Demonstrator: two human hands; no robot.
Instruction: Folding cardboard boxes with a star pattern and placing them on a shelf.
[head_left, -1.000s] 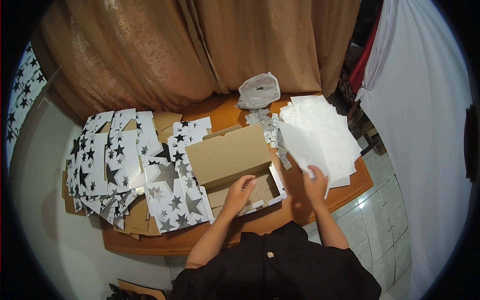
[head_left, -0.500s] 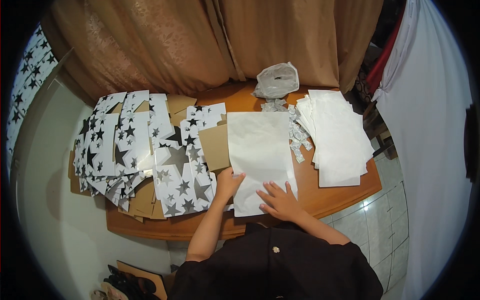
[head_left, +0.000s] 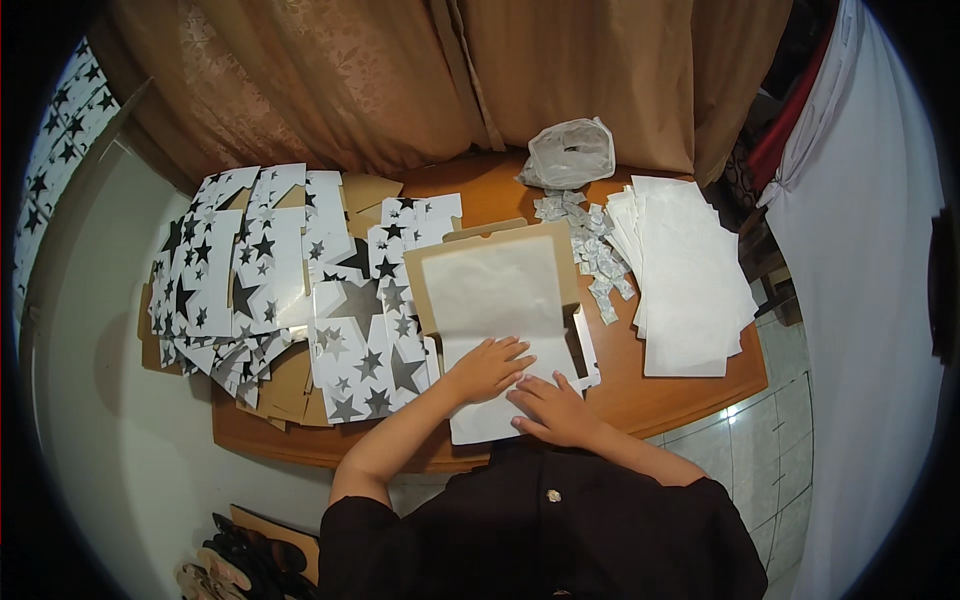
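We rest our left hand (head_left: 490,368) and right hand (head_left: 555,408) on 1 white sheet (head_left: 495,285), fingers extended, unclenched; it spans the open box (head_left: 564,258) beneath both hands, and the paper stack (head_left: 690,285) lies right of our right hand.

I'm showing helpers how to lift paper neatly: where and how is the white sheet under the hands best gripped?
Probably by its near-left corner, from the person's side, thumb above, fingers below. The white sheet bends partway, its far part over the raised box lid; the left hand and right hand leave that corner uncovered.
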